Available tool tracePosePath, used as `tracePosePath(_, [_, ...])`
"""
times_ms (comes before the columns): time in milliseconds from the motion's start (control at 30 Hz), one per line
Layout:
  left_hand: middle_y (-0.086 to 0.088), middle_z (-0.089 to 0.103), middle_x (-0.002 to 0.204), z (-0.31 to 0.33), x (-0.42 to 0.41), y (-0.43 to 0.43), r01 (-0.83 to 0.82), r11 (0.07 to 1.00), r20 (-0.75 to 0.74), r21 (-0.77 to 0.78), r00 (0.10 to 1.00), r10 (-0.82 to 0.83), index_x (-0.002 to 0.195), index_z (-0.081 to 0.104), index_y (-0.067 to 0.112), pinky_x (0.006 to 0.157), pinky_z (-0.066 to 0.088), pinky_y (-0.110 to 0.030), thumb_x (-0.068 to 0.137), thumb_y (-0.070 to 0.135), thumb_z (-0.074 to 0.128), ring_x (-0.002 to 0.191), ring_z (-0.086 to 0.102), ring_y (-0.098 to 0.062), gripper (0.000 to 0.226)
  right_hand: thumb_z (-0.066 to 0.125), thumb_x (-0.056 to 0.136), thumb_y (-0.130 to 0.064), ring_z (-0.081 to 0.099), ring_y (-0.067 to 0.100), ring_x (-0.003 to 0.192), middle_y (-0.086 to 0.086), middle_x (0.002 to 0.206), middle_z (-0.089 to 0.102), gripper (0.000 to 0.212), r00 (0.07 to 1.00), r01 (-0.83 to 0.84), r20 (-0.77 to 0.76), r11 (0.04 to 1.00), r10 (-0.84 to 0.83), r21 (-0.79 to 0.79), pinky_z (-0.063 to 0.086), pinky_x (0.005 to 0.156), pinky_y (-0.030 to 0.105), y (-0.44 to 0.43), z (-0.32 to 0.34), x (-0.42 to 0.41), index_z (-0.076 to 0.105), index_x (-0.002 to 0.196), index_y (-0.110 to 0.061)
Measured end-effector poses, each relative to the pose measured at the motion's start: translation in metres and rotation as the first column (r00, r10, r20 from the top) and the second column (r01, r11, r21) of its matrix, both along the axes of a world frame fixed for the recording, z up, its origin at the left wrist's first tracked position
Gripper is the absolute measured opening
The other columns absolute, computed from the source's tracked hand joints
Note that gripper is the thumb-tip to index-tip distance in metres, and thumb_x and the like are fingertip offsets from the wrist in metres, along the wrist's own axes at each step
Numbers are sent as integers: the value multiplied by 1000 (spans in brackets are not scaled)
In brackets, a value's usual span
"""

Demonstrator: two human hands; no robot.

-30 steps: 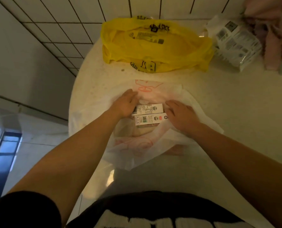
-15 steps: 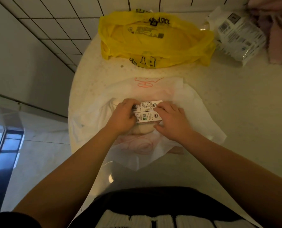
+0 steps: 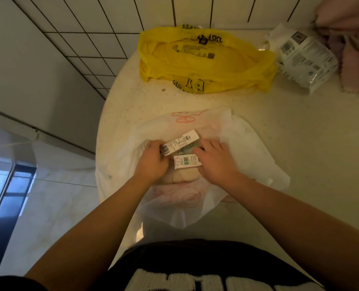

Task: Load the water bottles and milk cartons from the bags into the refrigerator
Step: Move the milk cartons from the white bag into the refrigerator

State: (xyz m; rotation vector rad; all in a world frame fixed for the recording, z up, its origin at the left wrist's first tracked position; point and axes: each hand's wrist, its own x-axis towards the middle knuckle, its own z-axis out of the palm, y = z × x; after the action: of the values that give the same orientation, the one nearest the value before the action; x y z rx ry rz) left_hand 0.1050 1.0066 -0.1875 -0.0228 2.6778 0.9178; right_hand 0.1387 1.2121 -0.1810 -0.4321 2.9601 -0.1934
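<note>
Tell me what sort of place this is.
Probably a home kitchen: a tiled wall, a pale speckled table with a yellow bag, and milk cartons in a white bag.

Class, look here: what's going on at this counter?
A person is unpacking a white plastic bag on the counter. The left hand grips the upper milk carton, tilted up; the right hand holds the lower milk carton beside it. A yellow bag lies behind, untouched.
</note>
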Motion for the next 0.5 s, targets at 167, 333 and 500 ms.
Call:
tracePosePath(167, [1, 66, 96, 16, 16, -14, -287, 941, 170, 180, 951, 257, 102, 59, 18, 76, 54, -33, 89, 17, 68, 84, 63, -15, 15, 72, 71, -14, 56, 25, 97, -1, 105, 55, 40, 990, 55, -119, 981, -79, -188, 28, 90, 37, 3, 12, 10, 61, 108, -24])
tracePosePath(333, [-19, 70, 95, 40, 51, -23, -720, 514, 587, 466, 686, 429, 108, 62, -6, 79, 57, -39, 92, 8, 63, 75, 64, -24, 21, 68, 79, -13, 56, 21, 99, -3, 111, 57, 36, 973, 137, -77, 818, -216, -558, 30, 88, 31, 1, 48, 22, 56, 112, -21])
tracePosePath(500, [-11, 65, 76, 68, 94, -26, -796, 185, 748, 577, 605, 273, 102, 62, -1, 81, 58, -35, 92, 9, 57, 77, 64, -24, 16, 70, 86, -7, 58, -7, 90, -13, 101, 61, 33, 909, 399, 323, 327, -262, -857, 49, 79, 17, -17, 92, 49, 49, 106, -22])
